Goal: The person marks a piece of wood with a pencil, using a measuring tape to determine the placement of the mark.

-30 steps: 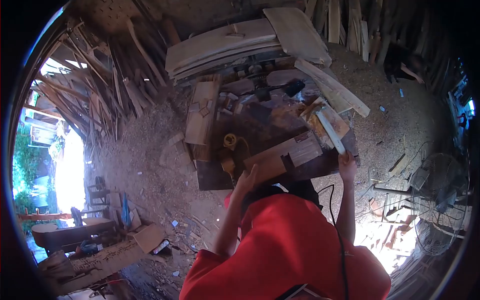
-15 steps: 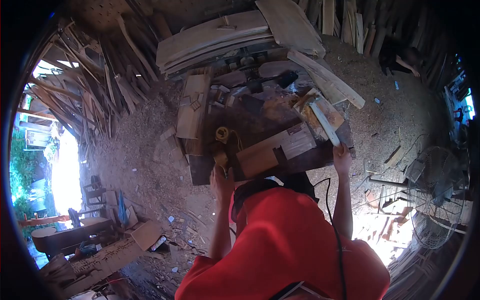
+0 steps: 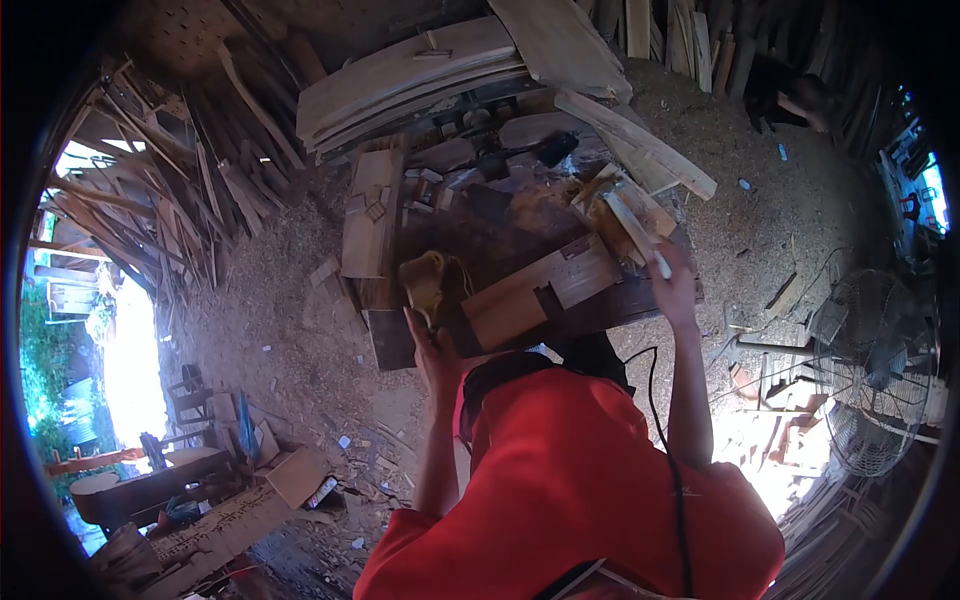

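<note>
On the dark worktable (image 3: 390, 345), the fingers of my left hand (image 3: 434, 355) are closed around the lower end of a yellowish, cup-like thing (image 3: 424, 282); I cannot tell its exact kind. A thin yellow strand (image 3: 465, 275) curves beside it. My right hand (image 3: 674, 278) grips the near end of a pale wooden stick (image 3: 630, 222), which slants away over a stained board (image 3: 612, 235). Between my hands lies a flat wooden board (image 3: 510, 312) with a dark notch (image 3: 548, 302) in its near side.
Boards (image 3: 370, 225) line the table's left side, with a plank stack (image 3: 410, 85) behind. Long planks (image 3: 640, 145) jut out at the back right. A caged fan (image 3: 875, 380) stands right. Sawdust covers the floor (image 3: 290, 270). Another person (image 3: 790, 100) crouches at the far right.
My left hand has moved slightly away from me and left, and the yellowish thing now appears tilted. My right hand has shifted forward and left with the stick.
</note>
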